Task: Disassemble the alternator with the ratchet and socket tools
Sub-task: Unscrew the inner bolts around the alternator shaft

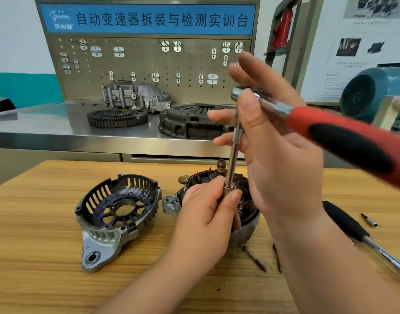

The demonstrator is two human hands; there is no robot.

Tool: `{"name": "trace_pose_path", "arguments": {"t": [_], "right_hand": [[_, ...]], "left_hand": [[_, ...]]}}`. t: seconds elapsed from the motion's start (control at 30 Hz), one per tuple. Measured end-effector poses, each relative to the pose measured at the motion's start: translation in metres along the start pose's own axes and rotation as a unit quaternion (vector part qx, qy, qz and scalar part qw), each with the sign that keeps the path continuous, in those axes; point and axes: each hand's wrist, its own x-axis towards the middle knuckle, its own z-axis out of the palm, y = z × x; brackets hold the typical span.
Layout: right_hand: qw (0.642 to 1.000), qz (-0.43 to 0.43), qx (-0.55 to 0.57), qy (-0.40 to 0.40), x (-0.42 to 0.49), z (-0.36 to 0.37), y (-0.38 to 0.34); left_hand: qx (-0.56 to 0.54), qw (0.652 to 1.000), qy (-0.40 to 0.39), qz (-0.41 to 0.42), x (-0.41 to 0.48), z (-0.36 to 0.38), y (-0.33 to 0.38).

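Wooden worktop (47, 279), pegboard (144, 64) behind. Pinching the extension bar (235, 141) at its lower end with left hand (208, 214), thumb-clamping the ratchet (344, 134) in right hand (278, 159), fingers splayed. Alternator body (249, 230) just beneath both hands, detached end housing (117, 214) leftward.

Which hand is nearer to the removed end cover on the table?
Left. The left hand pinches the extension bar just right of the end cover; the right hand holds the ratchet higher, farther right.

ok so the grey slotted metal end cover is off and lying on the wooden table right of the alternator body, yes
Not quite. The head view shows the grey slotted metal end cover off and lying on the wooden table, but left of the copper-wound alternator body, not right.
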Motion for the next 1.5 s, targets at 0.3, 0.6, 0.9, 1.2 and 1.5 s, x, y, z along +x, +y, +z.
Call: {"name": "trace_pose_path", "arguments": {"t": [0.3,0.6,0.9,1.2,1.5], "right_hand": [[0.926,0.227,0.300,-0.004,0.002,-0.002,-0.005],[0.993,0.059,0.099,0.037,-0.001,0.003,-0.007],[0.939,0.211,0.272,-0.021,0.001,-0.002,-0.005],[0.990,0.064,0.123,0.013,-0.002,0.006,-0.005],[0.944,0.204,0.259,-0.026,-0.002,0.001,-0.001]], "left_hand": [[-0.034,0.998,-0.007,0.049,-0.003,-0.004,-0.001],[0.017,1.000,0.002,0.014,-0.002,0.001,-0.005],[-0.018,0.998,0.016,0.053,-0.002,-0.001,0.002],[-0.033,0.999,0.013,0.010,-0.001,-0.001,0.001],[-0.020,0.998,0.021,0.063,-0.002,-0.001,0.004]]}}
